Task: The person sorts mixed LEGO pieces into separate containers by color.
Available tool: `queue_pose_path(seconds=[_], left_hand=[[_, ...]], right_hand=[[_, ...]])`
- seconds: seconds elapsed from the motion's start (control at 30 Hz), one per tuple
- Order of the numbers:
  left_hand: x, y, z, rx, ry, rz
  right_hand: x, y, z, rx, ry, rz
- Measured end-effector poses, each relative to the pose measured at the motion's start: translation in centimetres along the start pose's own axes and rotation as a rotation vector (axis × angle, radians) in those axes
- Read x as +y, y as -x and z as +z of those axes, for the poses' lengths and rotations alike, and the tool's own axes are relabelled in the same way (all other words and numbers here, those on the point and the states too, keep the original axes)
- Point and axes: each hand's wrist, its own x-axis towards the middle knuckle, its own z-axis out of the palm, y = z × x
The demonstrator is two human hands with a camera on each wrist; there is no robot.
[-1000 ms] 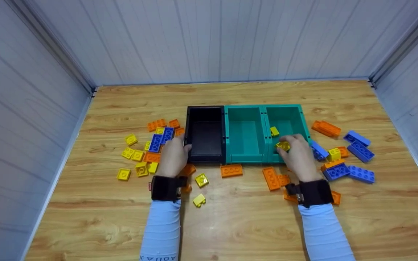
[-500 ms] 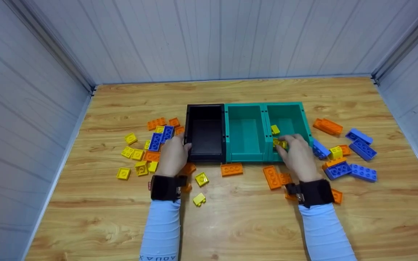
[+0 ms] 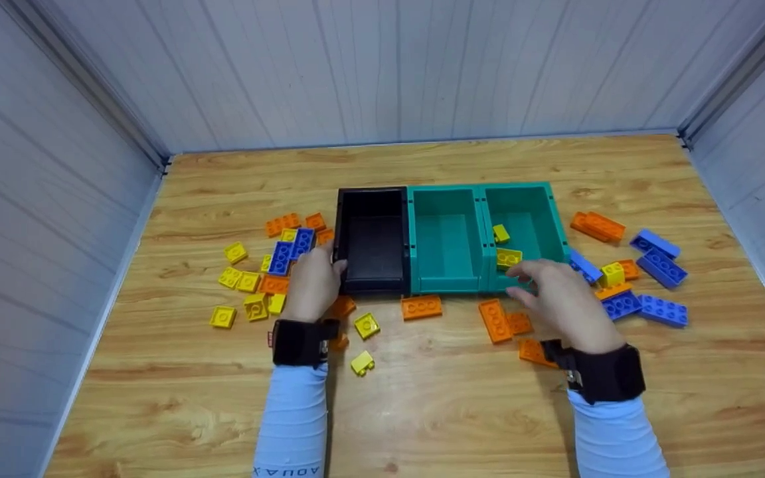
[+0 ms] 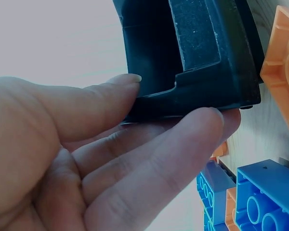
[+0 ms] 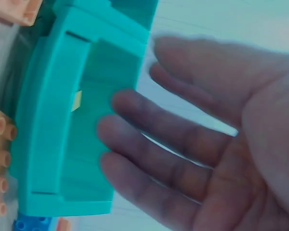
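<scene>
I see my right hand (image 3: pixel 558 295) has let go of the yellow brick (image 3: pixel 509 257), which now lies in the right green bin (image 3: pixel 558 229) beside another yellow one, fingers loose and empty (drop done, I judge), while my left hand (image 3: pixel 313 285) pinches the black bin (image 3: pixel 340 226).

left sleeve (image 3: pixel 289 425): letters at the cuff edge, upside down in the head view, cut by the frame; they look like "AQUA" with one more mark beside, uncertain
bricks: no print, only studs
bins: no labels legible
wrist bands: no readable marks
walls, table: no signs or numbers
</scene>
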Motion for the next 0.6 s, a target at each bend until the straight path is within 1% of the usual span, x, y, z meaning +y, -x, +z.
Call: queue_pose_path(seconds=[0.17, 0.33, 0.47, 0.6], left_hand=[[0.1, 0.0, -0.1, 0.007, -0.006, 0.001], [0.0, 0.0, -0.1, 0.008, -0.006, -0.002], [0.0, -0.1, -0.1, 0.008, -0.012, 0.013], [0.0, -0.1, -0.1, 0.003, -0.011, 0.010]], right_hand=[[-0.4, 0.1, 0.8, -0.133, 0.010, -0.014], [-0.6, -0.3, 2.1, -0.223, 0.043, -0.037], [-1.0, -0.3, 2.6, -0.234, 0.065, -0.044], [-1.3, -0.3, 2.9, -0.226, 0.093, -0.011]])
